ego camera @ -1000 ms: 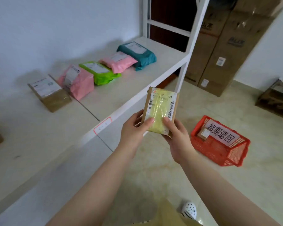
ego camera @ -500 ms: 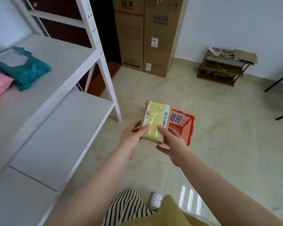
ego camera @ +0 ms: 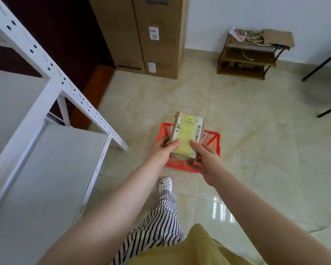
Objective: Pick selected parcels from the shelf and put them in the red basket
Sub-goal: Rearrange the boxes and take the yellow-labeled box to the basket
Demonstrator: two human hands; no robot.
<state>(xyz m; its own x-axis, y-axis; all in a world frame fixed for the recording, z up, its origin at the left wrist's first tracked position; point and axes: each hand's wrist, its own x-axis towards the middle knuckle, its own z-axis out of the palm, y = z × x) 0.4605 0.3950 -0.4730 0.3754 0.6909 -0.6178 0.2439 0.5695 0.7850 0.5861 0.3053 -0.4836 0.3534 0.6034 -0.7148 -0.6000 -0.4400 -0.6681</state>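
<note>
A small brown cardboard parcel (ego camera: 187,134) with a yellow-tinted label and barcode is held upright between both hands. My left hand (ego camera: 161,153) grips its lower left edge, thumb on the label. My right hand (ego camera: 205,159) grips its lower right edge, thumb on the label too. The parcel hangs directly above the red basket (ego camera: 213,143), which stands on the tiled floor and is mostly hidden behind the parcel and my hands.
The white metal shelf (ego camera: 52,115) fills the left side, its post foot near the basket. Tall cardboard boxes (ego camera: 141,35) stand against the far wall, a small wooden rack (ego camera: 250,54) to their right. Black chair legs (ego camera: 325,69) show at the right edge.
The view swung right and down, away from the shelf parcels. Both hands carried the parcel from beside the shelf edge to over the red basket. The grip has not changed.
</note>
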